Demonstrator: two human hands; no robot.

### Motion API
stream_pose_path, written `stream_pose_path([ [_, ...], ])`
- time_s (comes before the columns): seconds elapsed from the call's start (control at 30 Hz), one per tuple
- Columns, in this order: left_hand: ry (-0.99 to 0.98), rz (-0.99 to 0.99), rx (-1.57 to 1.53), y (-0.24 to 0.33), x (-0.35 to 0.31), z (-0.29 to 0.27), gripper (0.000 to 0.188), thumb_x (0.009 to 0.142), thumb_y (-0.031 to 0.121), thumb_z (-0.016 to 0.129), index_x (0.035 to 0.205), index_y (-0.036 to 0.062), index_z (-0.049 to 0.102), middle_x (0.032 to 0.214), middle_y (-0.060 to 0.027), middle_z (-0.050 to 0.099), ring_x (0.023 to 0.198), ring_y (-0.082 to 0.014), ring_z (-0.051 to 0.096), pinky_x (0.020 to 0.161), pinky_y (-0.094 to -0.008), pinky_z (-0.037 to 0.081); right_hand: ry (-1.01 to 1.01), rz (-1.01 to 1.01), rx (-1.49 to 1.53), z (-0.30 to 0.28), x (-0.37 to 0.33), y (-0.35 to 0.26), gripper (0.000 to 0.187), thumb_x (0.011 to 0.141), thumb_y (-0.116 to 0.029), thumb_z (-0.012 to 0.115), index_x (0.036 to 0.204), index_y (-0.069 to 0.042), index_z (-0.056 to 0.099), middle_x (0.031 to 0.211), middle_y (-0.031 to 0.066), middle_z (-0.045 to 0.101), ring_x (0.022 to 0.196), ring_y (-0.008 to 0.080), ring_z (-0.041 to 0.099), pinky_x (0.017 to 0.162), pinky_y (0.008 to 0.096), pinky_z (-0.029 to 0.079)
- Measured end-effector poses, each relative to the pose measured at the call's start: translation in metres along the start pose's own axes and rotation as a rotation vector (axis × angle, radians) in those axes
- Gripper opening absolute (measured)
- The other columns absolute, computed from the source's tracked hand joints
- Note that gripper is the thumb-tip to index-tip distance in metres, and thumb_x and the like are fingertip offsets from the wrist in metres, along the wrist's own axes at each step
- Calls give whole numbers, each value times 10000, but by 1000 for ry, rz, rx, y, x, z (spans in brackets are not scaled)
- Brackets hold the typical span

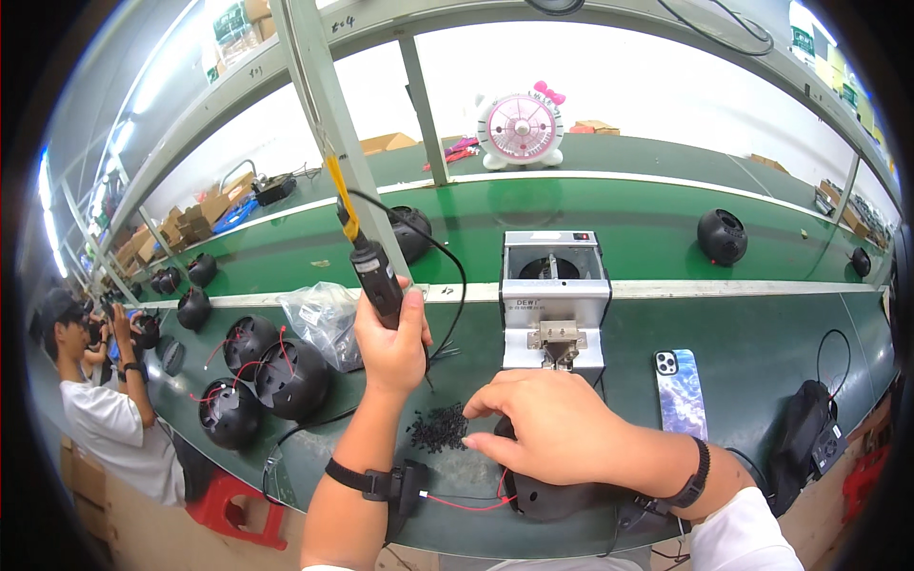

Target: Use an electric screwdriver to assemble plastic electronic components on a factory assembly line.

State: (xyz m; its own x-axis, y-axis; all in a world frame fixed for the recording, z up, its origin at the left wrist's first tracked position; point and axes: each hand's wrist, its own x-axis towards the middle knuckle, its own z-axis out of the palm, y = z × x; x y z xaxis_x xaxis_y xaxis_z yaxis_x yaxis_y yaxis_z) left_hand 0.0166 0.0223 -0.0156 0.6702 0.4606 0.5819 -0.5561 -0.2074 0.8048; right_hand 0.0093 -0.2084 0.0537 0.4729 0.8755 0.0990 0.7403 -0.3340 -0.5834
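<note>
Beneath a grey metal frame (pixel 425 114), a dark green surface (pixel 762 333) was spread with parts, and behind it a brighter green belt (pixel 619 228) was bordered in white. Toward the belt's right, a round black casing (pixel 722 238) was placed; farther back, a pink and white fan (pixel 520 128) was set.

Of the two hands, the left hand (pixel 392 338) was closed around a black electric screwdriver (pixel 376 276), held nearly upright, with a yellow strap at its top. The right hand (pixel 543 423) was held half open, thumb and forefinger parted, beside a pile of small black screws (pixel 436 430). Whether anything was touched by its other fingers could not be told. Below it, a black shell (pixel 557 502) was partly covered from view, with red wire (pixel 466 506) trailed leftward.

Ahead of the right hand, a grey machine (pixel 555 295) was placed, with a phone (pixel 680 395) laid to its right. At left, three black bowls (pixel 293 381) were grouped near a clear plastic bag (pixel 322 316). Farther left, a person in white (pixel 114 428) was seen.
</note>
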Motion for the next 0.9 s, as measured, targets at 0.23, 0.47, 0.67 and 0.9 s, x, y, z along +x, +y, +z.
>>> stream_pose_path([
  [0.23,-17,-18,19,9,-13,1,281,1048,252,598,1196,32,503,673,-22,502,522,-111,497,495,-276,449,-19,6,-1,-1,3,1,324,913,-315,705,1073,-34,735,1067,139,722,993,330,698,857,446,562],
  [0.47,26,58,-184,92,-12,23,382,1055,343,574,1258,32,488,710,-14,508,539,-108,502,494,-269,450,149,-73,-28,10,2,15,393,909,-362,712,1162,-61,725,1036,124,708,941,323,687,836,413,551],
  [0.67,123,100,-258,151,-19,29,549,1060,545,481,1353,82,447,714,45,463,510,-52,465,456,-241,424,102,-95,94,9,6,5,288,930,-332,700,1072,-91,770,993,97,719,938,329,691,809,424,551],
  [0.9,145,39,-279,150,-17,26,618,1041,579,491,1327,33,433,694,4,492,492,-106,481,461,-276,432,169,-161,179,13,4,9,205,917,-286,711,982,-104,778,919,73,719,875,317,694,770,420,547],
])
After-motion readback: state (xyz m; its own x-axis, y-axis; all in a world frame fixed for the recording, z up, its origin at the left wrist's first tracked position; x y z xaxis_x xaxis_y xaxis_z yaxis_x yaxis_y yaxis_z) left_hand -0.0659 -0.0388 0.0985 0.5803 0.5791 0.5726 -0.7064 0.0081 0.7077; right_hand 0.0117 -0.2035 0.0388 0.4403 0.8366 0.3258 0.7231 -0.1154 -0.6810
